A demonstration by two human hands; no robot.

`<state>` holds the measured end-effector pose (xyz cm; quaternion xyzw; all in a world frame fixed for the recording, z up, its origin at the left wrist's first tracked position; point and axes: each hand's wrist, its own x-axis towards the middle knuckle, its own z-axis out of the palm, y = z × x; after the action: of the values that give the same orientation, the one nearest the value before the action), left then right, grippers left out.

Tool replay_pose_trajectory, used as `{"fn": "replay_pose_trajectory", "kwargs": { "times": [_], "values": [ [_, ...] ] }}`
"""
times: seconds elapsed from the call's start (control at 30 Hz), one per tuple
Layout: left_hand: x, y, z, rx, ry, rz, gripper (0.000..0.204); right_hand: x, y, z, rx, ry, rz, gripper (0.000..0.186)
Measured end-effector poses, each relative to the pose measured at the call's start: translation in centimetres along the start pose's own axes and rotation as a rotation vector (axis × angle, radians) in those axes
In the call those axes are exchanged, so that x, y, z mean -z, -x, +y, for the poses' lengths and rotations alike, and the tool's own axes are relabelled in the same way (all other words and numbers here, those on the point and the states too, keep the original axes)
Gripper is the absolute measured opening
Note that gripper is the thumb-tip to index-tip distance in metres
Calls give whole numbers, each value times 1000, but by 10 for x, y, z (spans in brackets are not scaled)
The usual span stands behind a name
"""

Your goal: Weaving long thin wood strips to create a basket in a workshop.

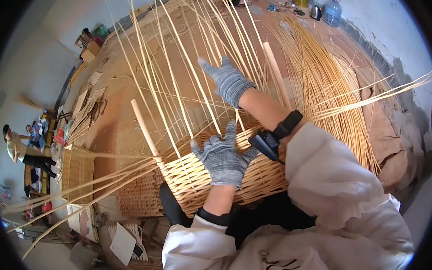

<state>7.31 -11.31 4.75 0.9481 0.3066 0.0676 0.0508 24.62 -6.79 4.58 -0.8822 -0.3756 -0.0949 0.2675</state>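
A: Where to find the basket (262, 184)?

B: Against the lap, just below the middle of the view, partly woven in pale wicker. Take that spot as the hub of the clock.

A: And above the rim?

B: Look toward 12 o'clock for slender upright rods (178, 88), fanned wide. Notice also a left post (145, 128) at 10 o'clock and a right post (277, 73) at 1 o'clock, both wooden.

A: Doing what with the left hand (223, 160)?

B: Resting on the wicker by the upper edge, gray-gloved, grip spread, with thumb (250, 155) out toward 3 o'clock.

A: And with the right hand (230, 83)?

B: Raised among the rods at 12 o'clock, gloved likewise, with two fingers (207, 68) apart. Cannot tell whether pinching a rod; partly hidden from this angle.

A: Anything farther out?

B: See a thick bundle of rods (333, 92) on the floor at 2 o'clock, a blue water bottle (333, 12) at 1 o'clock, a browner woven panel (138, 193) near 9 o'clock, and beyond, another person (19, 148).
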Motion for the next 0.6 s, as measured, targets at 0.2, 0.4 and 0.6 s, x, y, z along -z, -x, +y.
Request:
{"fn": "replay_pose_trajectory", "kwargs": {
  "times": [0.2,0.4,0.6],
  "values": [
    [-12,-8,-12,-156,-6,345,56,90,118,73,-146,-1209,89,64],
    [-16,0,-13,-319,33,172,71,38,57,70,563,-373,243,51],
    [-10,0,-4,-93,-13,94,65,28,8,22,324,-194,207,39]
  ]
}}
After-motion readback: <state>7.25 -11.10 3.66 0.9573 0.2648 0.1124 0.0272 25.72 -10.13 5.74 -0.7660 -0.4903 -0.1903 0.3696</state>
